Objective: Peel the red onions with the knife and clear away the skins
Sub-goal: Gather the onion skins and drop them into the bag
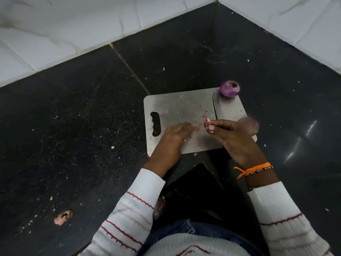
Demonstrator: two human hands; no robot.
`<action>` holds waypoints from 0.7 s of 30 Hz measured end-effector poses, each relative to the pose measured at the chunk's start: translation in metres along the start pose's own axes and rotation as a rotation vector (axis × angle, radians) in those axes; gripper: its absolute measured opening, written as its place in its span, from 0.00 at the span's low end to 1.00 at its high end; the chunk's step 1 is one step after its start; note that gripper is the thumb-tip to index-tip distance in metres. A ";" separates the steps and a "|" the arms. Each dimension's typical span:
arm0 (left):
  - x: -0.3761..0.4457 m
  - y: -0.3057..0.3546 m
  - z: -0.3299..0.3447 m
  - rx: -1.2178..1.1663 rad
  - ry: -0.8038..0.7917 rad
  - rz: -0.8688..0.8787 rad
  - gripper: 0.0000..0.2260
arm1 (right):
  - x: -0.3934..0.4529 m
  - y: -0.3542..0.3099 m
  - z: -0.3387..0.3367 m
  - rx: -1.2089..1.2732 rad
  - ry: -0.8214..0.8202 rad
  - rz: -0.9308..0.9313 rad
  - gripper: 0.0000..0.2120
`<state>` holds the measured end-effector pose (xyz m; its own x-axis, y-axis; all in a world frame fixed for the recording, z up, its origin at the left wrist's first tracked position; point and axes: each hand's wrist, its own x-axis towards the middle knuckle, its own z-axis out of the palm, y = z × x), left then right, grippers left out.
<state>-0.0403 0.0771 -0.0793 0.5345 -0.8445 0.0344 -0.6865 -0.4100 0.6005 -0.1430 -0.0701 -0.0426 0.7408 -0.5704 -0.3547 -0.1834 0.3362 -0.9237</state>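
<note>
A grey cutting board (177,106) lies on the black stone counter. A peeled red onion (230,88) sits at the board's far right corner, beside the wide knife blade (229,109) lying flat on the board. A second onion (248,125), blurred, shows just beyond my right hand. My right hand (234,139) pinches a bunch of pink onion skins (207,124) over the board. My left hand (176,134) rests palm down on the board, fingers together, next to a small skin scrap (197,128). The knife handle is hidden.
A larger piece of onion skin (63,217) lies on the counter at the near left, with small flecks scattered around. White tiled walls (73,24) meet in a corner behind the counter. The counter's edge runs below the board, near my body.
</note>
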 end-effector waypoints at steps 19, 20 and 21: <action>0.005 0.001 0.003 0.335 -0.045 0.138 0.10 | -0.009 -0.008 -0.011 0.202 -0.088 0.144 0.06; 0.005 0.000 0.006 0.331 -0.014 0.140 0.09 | -0.009 -0.007 -0.011 0.211 -0.092 0.158 0.05; 0.005 0.001 0.008 0.328 0.009 0.133 0.09 | -0.010 -0.005 -0.009 0.227 -0.096 0.173 0.05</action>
<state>-0.0420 0.0701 -0.0846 0.4332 -0.8954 0.1032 -0.8714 -0.3868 0.3016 -0.1553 -0.0724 -0.0353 0.7711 -0.4199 -0.4786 -0.1713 0.5872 -0.7911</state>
